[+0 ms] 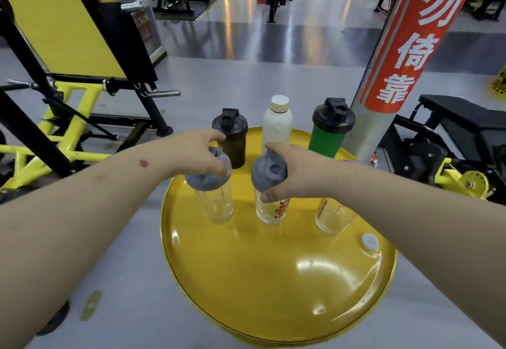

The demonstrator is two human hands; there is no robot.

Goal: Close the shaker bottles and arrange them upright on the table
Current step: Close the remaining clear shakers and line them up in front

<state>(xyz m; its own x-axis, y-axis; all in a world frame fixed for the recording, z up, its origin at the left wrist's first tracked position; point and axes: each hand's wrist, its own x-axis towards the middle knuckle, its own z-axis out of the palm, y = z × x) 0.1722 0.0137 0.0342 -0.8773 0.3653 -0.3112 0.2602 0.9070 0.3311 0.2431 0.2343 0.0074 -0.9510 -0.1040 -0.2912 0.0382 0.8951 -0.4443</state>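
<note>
On the round yellow table stand two clear shaker bottles with grey lids. My left hand grips the lid of the left clear bottle. My right hand grips the grey lid of the middle clear bottle, which bears orange lettering. A third clear bottle stands to the right, its top hidden under my right forearm. Behind stand a dark brown shaker, a white bottle and a green shaker, all upright with lids on.
A small white cap is set in the table top near its right rim. A silver pole with a red sign rises just behind the table. Yellow and black gym machines stand at the left, a black bench at the right.
</note>
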